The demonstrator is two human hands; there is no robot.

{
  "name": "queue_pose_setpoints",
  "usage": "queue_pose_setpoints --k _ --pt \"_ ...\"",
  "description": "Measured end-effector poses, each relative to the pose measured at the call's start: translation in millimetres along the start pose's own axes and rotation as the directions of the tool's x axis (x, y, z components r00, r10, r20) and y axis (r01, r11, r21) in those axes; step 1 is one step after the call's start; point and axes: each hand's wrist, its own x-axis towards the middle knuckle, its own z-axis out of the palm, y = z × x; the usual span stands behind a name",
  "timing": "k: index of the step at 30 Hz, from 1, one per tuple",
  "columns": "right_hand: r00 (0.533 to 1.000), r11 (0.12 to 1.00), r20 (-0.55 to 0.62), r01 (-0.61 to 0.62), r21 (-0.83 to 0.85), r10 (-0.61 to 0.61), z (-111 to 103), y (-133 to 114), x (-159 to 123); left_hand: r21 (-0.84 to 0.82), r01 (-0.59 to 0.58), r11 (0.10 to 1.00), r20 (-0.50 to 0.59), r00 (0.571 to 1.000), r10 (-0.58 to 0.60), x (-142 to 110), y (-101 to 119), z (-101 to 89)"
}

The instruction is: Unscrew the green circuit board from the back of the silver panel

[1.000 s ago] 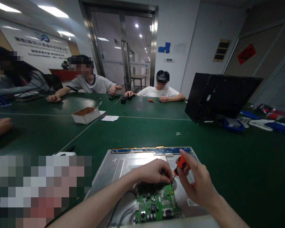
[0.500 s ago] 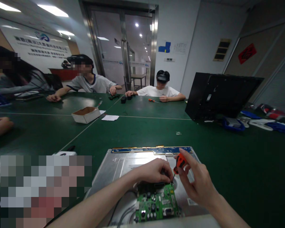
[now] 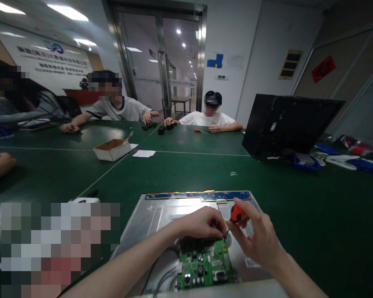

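My right hand (image 3: 259, 236) grips a screwdriver (image 3: 237, 213) by its orange and black handle. The short shaft slants down to the upper right corner of a green circuit board (image 3: 205, 265). Beside that tip, my left hand (image 3: 205, 223) is closed, thumb and fingers pinched together; what they hold, if anything, is hidden. The board lies on a silver metal panel (image 3: 161, 219), which has a blue circuit strip (image 3: 199, 196) along its far edge. Dark cables (image 3: 166, 279) run to the board's left side.
A black monitor (image 3: 289, 128) stands at the right, near blue and white gloves (image 3: 345, 161). An open cardboard box (image 3: 112, 151) and paper (image 3: 144, 153) lie across the green table. Several people sit around it; another screwdriver (image 3: 200, 130) lies before one of them.
The screwdriver handle has turned and tilted to the right in my right hand, whose fingers have shifted around it. My left hand stays in place at the board's corner.
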Motion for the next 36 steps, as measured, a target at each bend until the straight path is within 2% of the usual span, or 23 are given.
queue_pose_setpoints --k 5,9,17,25,36 --pt "0.998 0.999 0.043 -0.044 0.019 0.043 -1.3 -0.7 -2.7 -0.014 -0.01 1.0 0.018 1.0 0.01 0.3 -2.3 0.5" --pt "0.998 0.999 0.019 -0.054 0.005 0.054 -0.3 0.2 -3.9 -0.013 -0.002 1.0 0.011 1.0 0.002 0.6 -2.8 0.4" --pt "1.0 0.999 -0.011 -0.007 -0.033 0.007 0.0 1.7 -1.8 0.003 -0.023 1.0 -0.001 1.0 0.023 0.6 -0.2 -1.0" --pt "0.998 0.998 0.05 -0.047 0.034 0.045 -1.9 0.0 -2.8 0.001 -0.005 1.0 0.016 1.0 0.005 0.7 -1.2 0.1" --pt "1.0 1.0 -0.003 -0.02 -0.007 0.02 -0.2 -0.1 -0.4 0.018 -0.037 0.999 0.013 0.999 0.036 0.8 -0.5 -1.3"
